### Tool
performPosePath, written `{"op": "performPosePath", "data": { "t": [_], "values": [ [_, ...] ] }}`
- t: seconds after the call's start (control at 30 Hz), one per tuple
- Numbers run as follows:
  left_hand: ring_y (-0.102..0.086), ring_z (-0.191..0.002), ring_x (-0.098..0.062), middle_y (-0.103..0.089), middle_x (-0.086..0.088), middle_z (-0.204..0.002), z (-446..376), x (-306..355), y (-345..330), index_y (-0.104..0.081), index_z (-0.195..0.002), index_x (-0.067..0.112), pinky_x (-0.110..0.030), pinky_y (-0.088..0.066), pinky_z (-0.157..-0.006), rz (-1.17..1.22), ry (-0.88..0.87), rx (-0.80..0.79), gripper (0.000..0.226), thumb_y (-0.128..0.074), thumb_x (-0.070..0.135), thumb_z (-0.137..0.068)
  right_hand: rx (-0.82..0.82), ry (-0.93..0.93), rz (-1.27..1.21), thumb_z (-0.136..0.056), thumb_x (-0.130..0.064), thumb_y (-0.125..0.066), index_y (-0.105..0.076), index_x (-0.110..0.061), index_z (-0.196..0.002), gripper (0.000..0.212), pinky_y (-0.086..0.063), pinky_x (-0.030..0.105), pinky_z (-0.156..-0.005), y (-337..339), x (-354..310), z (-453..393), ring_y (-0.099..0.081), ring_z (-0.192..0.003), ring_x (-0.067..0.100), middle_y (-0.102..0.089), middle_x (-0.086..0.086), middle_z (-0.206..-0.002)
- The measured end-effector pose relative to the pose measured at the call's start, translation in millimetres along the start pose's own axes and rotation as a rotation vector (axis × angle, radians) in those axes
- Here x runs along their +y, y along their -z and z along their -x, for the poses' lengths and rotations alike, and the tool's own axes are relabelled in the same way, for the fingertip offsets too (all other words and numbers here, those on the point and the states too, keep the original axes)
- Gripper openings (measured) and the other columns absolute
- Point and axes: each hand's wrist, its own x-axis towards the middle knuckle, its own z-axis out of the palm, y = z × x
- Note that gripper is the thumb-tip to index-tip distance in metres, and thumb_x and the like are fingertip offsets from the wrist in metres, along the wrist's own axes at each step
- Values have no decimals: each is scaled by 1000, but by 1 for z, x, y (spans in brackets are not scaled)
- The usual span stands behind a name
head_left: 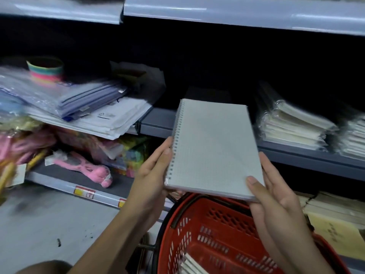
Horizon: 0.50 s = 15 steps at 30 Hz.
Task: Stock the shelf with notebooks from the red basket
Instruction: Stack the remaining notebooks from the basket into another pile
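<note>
Two hands, left point(153, 175) and right point(276, 198), each grip pinching an edge, hold a grey spiral notebook point(215, 149) above the red basket point(227, 238), before the shelf point(158, 121) with wrapped notebook stacks point(292, 127).

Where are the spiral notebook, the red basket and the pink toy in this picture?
spiral notebook point(215, 149), head view, middle of its grey cover.
red basket point(223, 242), head view, its perforated inner wall.
pink toy point(98, 172), head view, its rounded end on the lower shelf.
</note>
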Motion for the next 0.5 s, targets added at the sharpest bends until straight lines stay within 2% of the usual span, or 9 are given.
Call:
{"op": "performPosePath", "data": {
  "t": [0.03, 0.07, 0.1, 0.17, 0.23, 0.3, 0.4, 0.5],
  "values": [
    [-66, -113, -16, -68, 2, -131, -8, 1, -2, -55, -140, 26, -33, -53, -81, 7, -5, 8, 39, -48, 27, -102, 4, 2, -6, -92, -2, -53, -44, -29, -146, 61, -49, 29, -99, -1, 1, -6, -62, -121, 6, -66, -18, -130],
    [-65, -120, -15, -68, 2, -131, -14, 2, -4, -56, -140, 25, -35, -51, -89, 15, -11, 17, 38, -48, 26, -102, 2, 7, -12, -94, -1, -51, -43, -28, -147, 61, -48, 30, -100, -1, 1, -12, -62, -122, 7, -66, -18, -131],
    [-65, -119, -15, -70, 2, -128, -21, 3, -6, -57, -138, 25, -36, -51, -89, 24, -18, 26, 37, -48, 26, -102, -2, 10, -15, -95, 0, -50, -43, -28, -148, 60, -47, 30, -101, 0, 1, -19, -62, -123, 8, -65, -18, -131],
    [-69, -99, -14, -74, 0, -118, -31, 6, -9, -59, -133, 28, -35, -54, -71, 40, -28, 45, 33, -50, 27, -101, -12, 8, -10, -97, 1, -49, -42, -27, -148, 59, -47, 26, -101, -1, -3, -33, -61, -123, 5, -65, -21, -131],
    [-66, -79, -16, -75, -6, -112, -40, 9, -12, -61, -131, 28, -28, -50, -50, 51, -22, 71, 32, -50, 27, -101, -14, 4, 2, -98, 1, -49, -44, -28, -147, 57, -50, 18, -98, -2, -6, -48, -62, -119, 0, -65, -22, -129],
    [-65, -78, -16, -74, -10, -114, -51, 11, -15, -61, -132, 25, -26, -49, -49, 63, 6, 104, 33, -49, 28, -102, 2, -3, 0, -99, 1, -48, -45, -26, -147, 55, -47, 23, -104, -6, -7, -65, -62, -119, 1, -67, -21, -127],
    [-69, -90, -18, -74, -9, -117, -73, 7, -16, -60, -134, 23, -29, -56, -60, 26, 45, 163, 34, -49, 31, -102, 28, -31, -17, -101, 0, -48, -47, -20, -145, 49, -44, 32, -108, -13, -4, -90, -65, -118, 8, -69, -12, -126],
    [-71, -108, -22, -73, -10, -120, -87, 1, -15, -57, -134, 14, -37, -59, -81, 110, 76, 215, 35, -50, 28, -103, 36, -68, -14, -100, 2, -47, -51, -18, -141, 45, -47, 33, -106, -18, 3, -107, -67, -114, 11, -71, -5, -124]
  ]
}}
